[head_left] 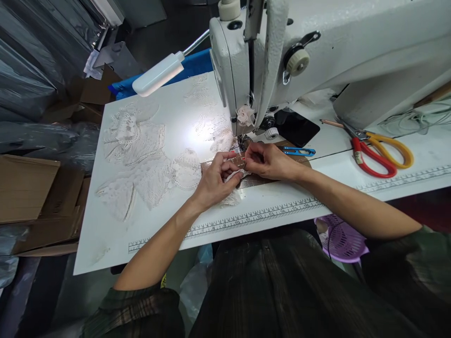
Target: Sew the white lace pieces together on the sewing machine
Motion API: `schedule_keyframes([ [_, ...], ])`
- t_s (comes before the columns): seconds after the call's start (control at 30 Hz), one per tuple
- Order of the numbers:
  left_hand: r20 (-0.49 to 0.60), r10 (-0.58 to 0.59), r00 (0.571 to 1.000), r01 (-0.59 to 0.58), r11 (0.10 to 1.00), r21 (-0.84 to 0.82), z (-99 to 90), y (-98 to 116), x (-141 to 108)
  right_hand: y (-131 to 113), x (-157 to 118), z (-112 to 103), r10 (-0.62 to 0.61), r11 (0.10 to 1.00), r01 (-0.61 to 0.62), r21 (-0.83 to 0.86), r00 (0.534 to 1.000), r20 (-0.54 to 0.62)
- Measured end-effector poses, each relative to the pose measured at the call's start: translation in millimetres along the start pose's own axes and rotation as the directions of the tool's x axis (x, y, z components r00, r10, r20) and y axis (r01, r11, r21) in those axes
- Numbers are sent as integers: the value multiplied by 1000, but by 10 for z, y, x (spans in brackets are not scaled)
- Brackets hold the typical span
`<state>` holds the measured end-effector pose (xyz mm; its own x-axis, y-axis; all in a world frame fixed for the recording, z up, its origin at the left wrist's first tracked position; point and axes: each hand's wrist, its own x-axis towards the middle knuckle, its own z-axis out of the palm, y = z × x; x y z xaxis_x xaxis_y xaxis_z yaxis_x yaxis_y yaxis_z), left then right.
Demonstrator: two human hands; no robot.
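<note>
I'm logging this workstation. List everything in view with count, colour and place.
Sewing machine: one, white, upper right
Fabric flower: one, pale pink, on machine
Lamp: one, white, left of machine
Table: one, white, centre
Lace pieces: several, white, mostly table's left
Ruler: one, black markings, table's front edge
Phone: one, black, beneath machine arm
Thread snips: one pair, blue, near phone
Scissors: one pair, red and yellow, right
Basket: one, purple, below table
Boxes: several, brown, left
Plastic sheeting: uncounted, grey, left
Shirt: one, dark plaid, bottom
Left hand: one, centre, holding white lace
Right hand: one, beside left hand
</note>
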<state>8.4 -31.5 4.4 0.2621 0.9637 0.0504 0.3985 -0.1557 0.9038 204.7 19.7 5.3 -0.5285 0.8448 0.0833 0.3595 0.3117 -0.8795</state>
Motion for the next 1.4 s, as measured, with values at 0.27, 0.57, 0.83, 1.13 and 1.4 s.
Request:
schedule_keyframes([
  [0.27,22,29,999,-30,999,29,-58,-3,18,-14,-60,12,-108,987,108,123,994,-5],
  [0.57,251,124,960,-191,946,261,-178,121,11,-115,-214,0,-342,881,404,-248,904,257],
  [0.83,224,2,974,-51,975,214,-237,141,-9,171,-599,-584,-100,810,113,-575,994,53],
  [1.13,177,-63,982,77,994,-76,-125,89,-8,-41,-379,-86,-316,869,334,-365,942,111],
  [1.4,199,-77,977,107,984,-143,-147,122,-26,-26,-277,-31,-392,866,413,-283,911,129],
])
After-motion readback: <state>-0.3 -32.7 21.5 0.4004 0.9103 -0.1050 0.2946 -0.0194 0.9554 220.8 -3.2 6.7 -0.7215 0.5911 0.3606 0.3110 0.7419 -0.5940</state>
